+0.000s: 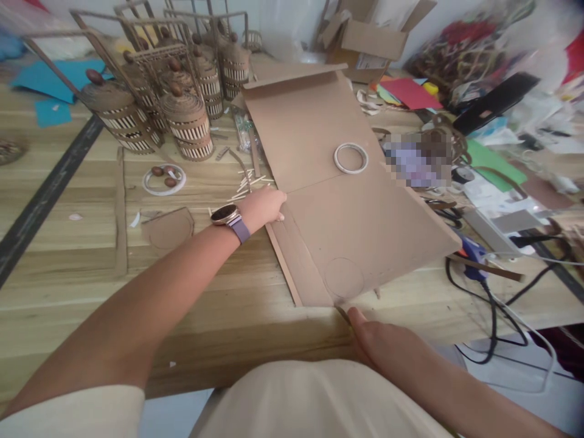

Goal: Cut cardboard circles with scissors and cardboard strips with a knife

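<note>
A large brown cardboard sheet [365, 225] lies flat on the wooden table [82, 292]. A faint circle [344, 277] is drawn near its front corner, and a white ring [350, 158] rests on its middle. My left hand [263, 207], with a watch [225, 215] on the wrist, has its fingers curled on the sheet's left edge. My right hand [378, 344] sits at the table's front edge, just below the sheet's front corner. Its thumb points at that corner and its fingers look closed. A thin dark tip shows beyond the thumb, and I cannot make out what it is.
Several woven lidded baskets [187, 121] stand at the back left, with loose sticks [249, 182] and a white ring holding brown beads [164, 179] nearby. A blue glue gun [472, 249] and cables [493, 316] lie to the right. A cardboard box [369, 42] and coloured paper sit behind.
</note>
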Demonstrator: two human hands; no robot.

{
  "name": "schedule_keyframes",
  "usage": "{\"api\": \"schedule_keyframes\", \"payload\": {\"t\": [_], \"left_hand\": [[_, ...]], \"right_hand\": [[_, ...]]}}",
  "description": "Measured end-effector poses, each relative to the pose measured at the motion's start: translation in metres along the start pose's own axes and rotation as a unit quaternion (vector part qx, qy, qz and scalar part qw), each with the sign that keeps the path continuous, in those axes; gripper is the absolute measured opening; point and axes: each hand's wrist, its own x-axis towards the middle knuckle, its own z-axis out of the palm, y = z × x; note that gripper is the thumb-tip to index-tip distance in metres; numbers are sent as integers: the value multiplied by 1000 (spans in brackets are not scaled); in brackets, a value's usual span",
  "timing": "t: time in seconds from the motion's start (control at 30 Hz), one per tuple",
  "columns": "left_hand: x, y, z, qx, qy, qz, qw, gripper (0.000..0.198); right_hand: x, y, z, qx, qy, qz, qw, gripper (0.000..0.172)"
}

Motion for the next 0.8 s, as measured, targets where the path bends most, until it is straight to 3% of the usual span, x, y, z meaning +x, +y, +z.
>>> {"api": "schedule_keyframes", "payload": {"t": [0.17,0.3,0.4,0.53,0.67,0.8], "left_hand": [[-4,2,-1,5,10,-14,1000,43],[-13,5,2,14,39,-35,999,47],[-20,8,9,19,74,-10,997,32],[-28,13,20,18,80,64,995,28],[-41,16,20,12,68,85,994,23],[-50,16,15,3,48,92,995,29]], "right_hand": [[6,7,26,-19,98,-3,995,36],[-1,15,19,16,81,-54,995,35],[-9,21,-8,8,51,-91,995,35],[1,16,-59,30,119,-127,984,37],[42,-6,-111,43,181,-112,976,31],[90,-29,-144,36,221,-107,969,30]]}}
